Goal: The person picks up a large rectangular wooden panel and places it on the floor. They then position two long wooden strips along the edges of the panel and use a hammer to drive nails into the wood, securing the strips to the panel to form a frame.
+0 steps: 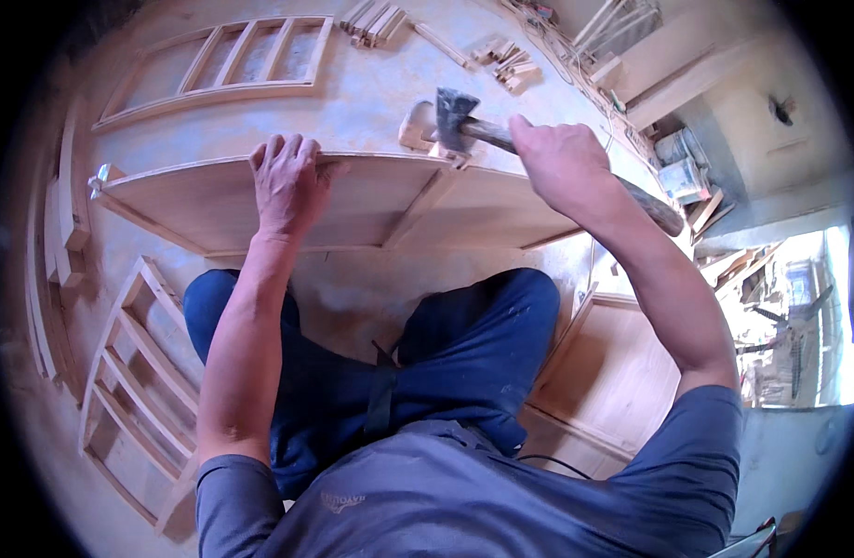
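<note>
A long framed wooden panel (353, 200) stands on its edge across the floor in front of my knees, with a crosspiece (418, 209) on its near face. The fingers of my left hand (292, 181) are hooked over its top edge, left of the middle. My right hand (565, 167) grips a hammer (487, 132) by its wooden handle, which runs on past the hand to the right. Its dark metal head (456, 116) is just above the panel's top edge by the crosspiece; contact I cannot tell. A small wooden block (414, 125) sits beside the head.
A slatted frame (204, 88) lies on the floor beyond the panel, and a curved slatted frame (134, 381) at my left. Wood strips (376, 23) and short pieces (509, 65) lie at the back. Long boards (69, 200) line the far left. Another panel (594, 372) rests right of my knee.
</note>
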A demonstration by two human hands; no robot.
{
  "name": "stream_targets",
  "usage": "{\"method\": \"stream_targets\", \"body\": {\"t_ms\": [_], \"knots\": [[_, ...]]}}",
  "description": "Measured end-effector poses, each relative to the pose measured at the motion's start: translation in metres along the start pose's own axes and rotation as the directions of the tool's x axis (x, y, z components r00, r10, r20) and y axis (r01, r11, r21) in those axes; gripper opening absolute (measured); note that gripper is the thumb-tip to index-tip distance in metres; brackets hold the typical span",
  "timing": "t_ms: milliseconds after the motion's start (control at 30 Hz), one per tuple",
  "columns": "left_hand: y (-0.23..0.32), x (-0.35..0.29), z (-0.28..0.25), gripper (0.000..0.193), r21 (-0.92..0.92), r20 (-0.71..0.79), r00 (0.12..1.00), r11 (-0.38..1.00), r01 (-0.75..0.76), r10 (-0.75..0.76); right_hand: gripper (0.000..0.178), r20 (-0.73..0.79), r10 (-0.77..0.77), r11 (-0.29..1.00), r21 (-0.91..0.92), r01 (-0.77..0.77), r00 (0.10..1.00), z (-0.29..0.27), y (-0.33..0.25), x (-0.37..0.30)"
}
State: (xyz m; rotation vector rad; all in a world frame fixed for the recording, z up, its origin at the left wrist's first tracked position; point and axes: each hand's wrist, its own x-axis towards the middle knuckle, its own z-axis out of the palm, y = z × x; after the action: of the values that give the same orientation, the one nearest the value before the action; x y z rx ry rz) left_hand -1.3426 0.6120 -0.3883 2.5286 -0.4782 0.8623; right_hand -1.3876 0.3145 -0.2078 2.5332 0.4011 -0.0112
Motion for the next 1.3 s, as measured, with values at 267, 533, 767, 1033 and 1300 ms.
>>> {"method": "stream_targets", "body": {"t_ms": [267, 533, 767, 1033, 1300], "knots": [[-0.002, -0.001, -0.002, 0.036, -0.006, -0.016, 1.0, 1.0, 0.012, -0.012, 0.015, -0.204, -0.088, 0.996, -0.026, 0.084, 0.975, -0.015, -0.031, 0.045], [0.003, 0.001, 0.003, 0.034, -0.018, 0.034, 0.999, 0.999, 0.036, -0.036, 0.014, 0.127, -0.232, 0.942, -0.217, 0.255, 0.964, -0.018, -0.057, 0.069], [0.004, 0.002, 0.0, 0.036, -0.052, 0.013, 0.999, 0.998, 0.034, -0.033, 0.013, -0.101, -0.161, 0.983, -0.104, 0.15, 0.982, -0.019, -0.061, 0.071], [-0.002, 0.003, 0.007, 0.034, -0.037, -0.001, 1.0, 0.999, 0.03, -0.03, 0.017, -0.047, -0.015, 0.997, 0.07, 0.018, 0.999, 0.003, -0.044, 0.05], [0.009, 0.003, 0.008, 0.031, 0.031, 0.018, 1.0, 1.0, 0.002, -0.003, 0.034, 0.497, 0.417, -0.349, 0.861, -0.371, 0.761, 0.071, -0.04, -0.078]]}}
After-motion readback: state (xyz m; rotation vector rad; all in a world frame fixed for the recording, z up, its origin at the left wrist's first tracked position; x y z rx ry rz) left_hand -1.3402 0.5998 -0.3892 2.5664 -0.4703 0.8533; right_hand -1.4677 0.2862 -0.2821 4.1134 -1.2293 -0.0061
